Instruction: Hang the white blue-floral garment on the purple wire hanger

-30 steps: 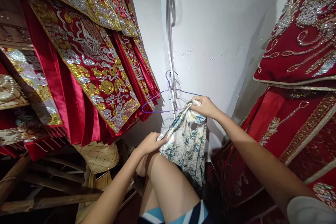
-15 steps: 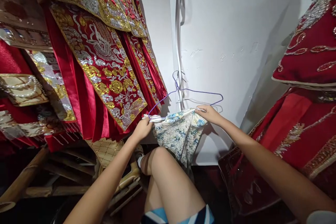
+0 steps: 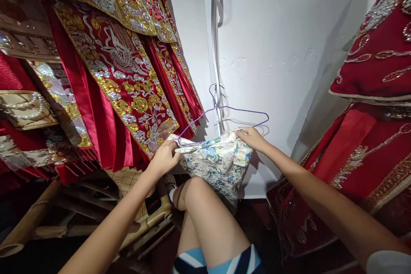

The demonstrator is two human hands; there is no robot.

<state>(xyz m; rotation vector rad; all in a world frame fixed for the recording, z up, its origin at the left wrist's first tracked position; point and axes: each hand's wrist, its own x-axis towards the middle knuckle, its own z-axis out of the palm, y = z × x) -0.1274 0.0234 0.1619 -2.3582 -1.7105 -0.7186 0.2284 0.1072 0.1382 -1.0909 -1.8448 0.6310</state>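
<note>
A purple wire hanger (image 3: 241,110) hangs by its hook at a white cable or strip on the wall. At its lower bar is a white garment with a blue and yellow floral print (image 3: 221,162), its waistband stretched sideways. My left hand (image 3: 164,156) grips the waistband's left end, near the hanger's left corner. The right end of the waistband is pinched in my right hand (image 3: 251,137), close to the hanger's right side. The garment's lower part hangs behind my raised knee.
Red gowns with gold and silver embroidery (image 3: 138,90) hang on the left, above a bamboo seat (image 3: 150,222). More red beaded garments (image 3: 369,137) hang on the right. A white wall (image 3: 266,30) stands ahead.
My left hand has moved slightly left and down, pulling the waistband wider and flatter. More of the floral front shows. My right hand still holds its end.
</note>
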